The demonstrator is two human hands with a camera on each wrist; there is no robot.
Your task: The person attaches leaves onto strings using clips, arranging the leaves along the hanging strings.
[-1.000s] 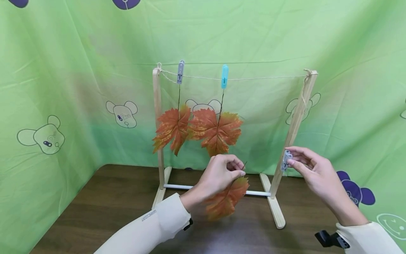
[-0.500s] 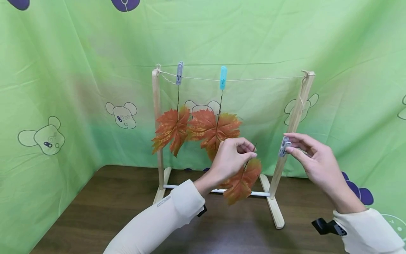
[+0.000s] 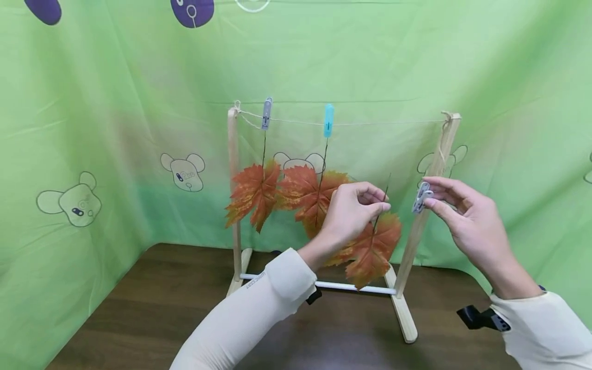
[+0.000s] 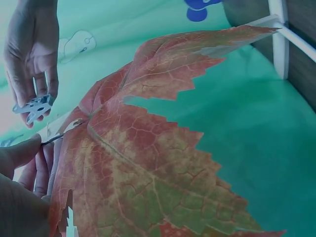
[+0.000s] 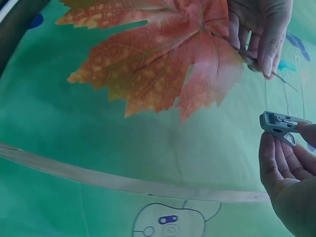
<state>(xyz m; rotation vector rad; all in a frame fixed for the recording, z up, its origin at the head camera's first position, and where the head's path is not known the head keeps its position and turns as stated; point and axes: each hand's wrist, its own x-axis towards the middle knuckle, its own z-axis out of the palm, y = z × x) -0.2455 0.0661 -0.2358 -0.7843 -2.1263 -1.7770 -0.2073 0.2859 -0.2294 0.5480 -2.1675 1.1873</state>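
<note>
My left hand [image 3: 353, 210] pinches the thin dark stem of an orange-red artificial maple leaf [image 3: 373, 252], which hangs below the fingers. In the left wrist view the leaf [image 4: 143, 148] fills much of the picture, its stem between thumb and fingers. Beside the right post, my right hand [image 3: 469, 221] holds a grey clothespin [image 3: 422, 198] between thumb and fingertips. The right wrist view shows this clothespin [image 5: 280, 126] near the free end of the stem, apart from it. Two similar leaves hang from the string [image 3: 384, 123], one under a grey clothespin [image 3: 266, 114], one under a blue clothespin [image 3: 329, 121].
A wooden frame carries the string between its left post [image 3: 233, 154] and right post [image 3: 416, 231]. A white rod [image 3: 337, 285] joins the feet low down. The frame stands on a dark wooden table [image 3: 152, 308], with a green printed cloth [image 3: 115, 128] behind.
My left hand has risen and moved right with the leaf, toward the right post. My right hand has lifted the grey clothespin higher. The whole head view has shifted slightly.
</note>
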